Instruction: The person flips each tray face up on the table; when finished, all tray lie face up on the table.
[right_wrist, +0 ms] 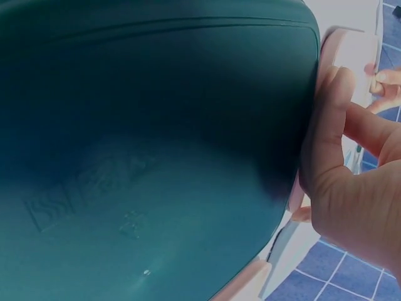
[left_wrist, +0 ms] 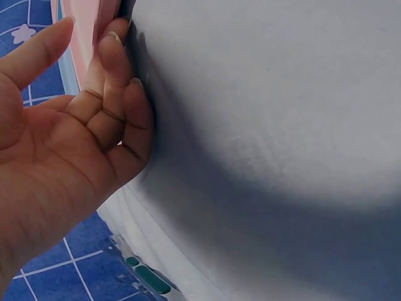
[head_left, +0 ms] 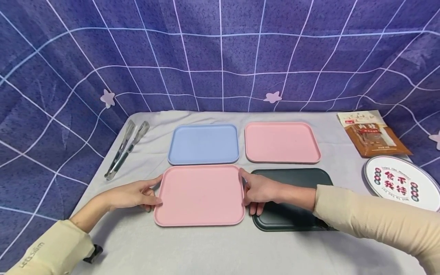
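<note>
A pink tray [head_left: 203,196] lies at the front middle of the cloth, between both hands. My left hand [head_left: 128,194] grips its left edge, thumb over the rim and fingers curled at the side; the left wrist view shows this hand [left_wrist: 75,135] beside the pink rim [left_wrist: 84,31]. On the opposite edge, my right hand [head_left: 260,188] holds the tray with finger and thumb at the rim. The right forearm crosses above a dark green tray [head_left: 292,176], which fills much of the right wrist view, its surface [right_wrist: 163,132] bearing embossed marks.
Behind lie a blue tray [head_left: 203,144] and a second pink tray [head_left: 282,142]. Metal tongs [head_left: 128,149] with dark handles rest at the left. To the right are a brown food packet [head_left: 372,135] and white round plates [head_left: 398,183] with red lettering. A purple gridded curtain [head_left: 220,53] surrounds the table.
</note>
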Demonstrator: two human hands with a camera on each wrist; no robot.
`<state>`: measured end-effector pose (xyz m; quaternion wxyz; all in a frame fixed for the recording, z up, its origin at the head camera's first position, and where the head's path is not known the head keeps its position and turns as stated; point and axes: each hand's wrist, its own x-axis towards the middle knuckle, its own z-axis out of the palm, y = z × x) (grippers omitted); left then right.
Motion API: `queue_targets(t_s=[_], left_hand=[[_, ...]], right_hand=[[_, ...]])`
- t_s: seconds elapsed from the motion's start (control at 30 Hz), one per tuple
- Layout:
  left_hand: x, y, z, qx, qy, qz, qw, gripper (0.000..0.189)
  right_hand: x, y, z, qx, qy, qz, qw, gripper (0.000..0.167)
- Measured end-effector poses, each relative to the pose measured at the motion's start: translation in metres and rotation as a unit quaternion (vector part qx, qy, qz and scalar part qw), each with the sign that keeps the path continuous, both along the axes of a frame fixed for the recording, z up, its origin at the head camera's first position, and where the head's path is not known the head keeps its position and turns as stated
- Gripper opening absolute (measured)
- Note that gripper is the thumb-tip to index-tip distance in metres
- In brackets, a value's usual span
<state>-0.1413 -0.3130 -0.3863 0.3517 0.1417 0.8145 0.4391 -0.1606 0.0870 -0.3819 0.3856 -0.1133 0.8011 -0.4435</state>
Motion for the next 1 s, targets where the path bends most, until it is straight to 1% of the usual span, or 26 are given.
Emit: queue_targets(t_s=[0.27, 0.33, 0.4, 0.47, 0.57, 0.6, 0.63, 0.7, 0.73, 0.83, 0.9, 1.0], left_hand=[[0.0, 0.0, 0.002, -0.006, -0.001, 0.008, 0.9999, 0.097], [0.0, 0.001, 0.004, -0.015, 0.0, 0.014, 0.9998, 0.095], [0.001, 0.003, 0.007, -0.038, 0.006, 0.025, 0.9989, 0.093], [0.003, 0.006, 0.014, -0.071, 0.027, 0.038, 0.9964, 0.09], [0.003, 0.015, 0.029, -0.119, 0.081, 0.056, 0.9881, 0.085], [0.002, 0.019, 0.035, -0.126, 0.1, 0.059, 0.9852, 0.083], [0.001, 0.024, 0.04, -0.123, 0.117, 0.062, 0.9835, 0.081], [0.0, 0.037, 0.048, -0.103, 0.137, 0.063, 0.9831, 0.076], [-0.001, 0.044, 0.051, -0.087, 0.142, 0.061, 0.9842, 0.075], [-0.001, 0.072, 0.055, -0.043, 0.138, 0.037, 0.9888, 0.073], [-0.001, 0.093, 0.054, -0.031, 0.141, 0.011, 0.9895, 0.071], [0.002, 0.127, 0.05, -0.023, 0.12, -0.021, 0.9922, 0.071]], right_hand=[[-0.001, -0.001, 0.001, 0.001, 0.001, 0.004, 1.0, 0.108], [-0.002, 0.0, 0.002, 0.0, 0.002, 0.003, 1.0, 0.108], [-0.003, 0.004, 0.006, -0.006, -0.001, -0.003, 1.0, 0.107], [-0.004, 0.012, 0.012, -0.011, 0.002, -0.01, 0.9999, 0.107], [-0.007, 0.031, 0.026, -0.006, 0.016, -0.011, 0.9998, 0.104], [-0.008, 0.04, 0.032, 0.001, 0.025, -0.004, 0.9997, 0.102], [-0.008, 0.05, 0.037, 0.009, 0.034, 0.003, 0.9994, 0.1], [-0.008, 0.07, 0.046, 0.028, 0.05, 0.023, 0.9981, 0.096], [-0.008, 0.08, 0.049, 0.037, 0.056, 0.033, 0.9972, 0.095], [-0.004, 0.111, 0.053, 0.061, 0.056, 0.047, 0.9955, 0.093], [-0.001, 0.129, 0.051, 0.076, 0.048, 0.046, 0.9949, 0.093], [0.005, 0.154, 0.047, 0.103, 0.035, 0.035, 0.9934, 0.095]])
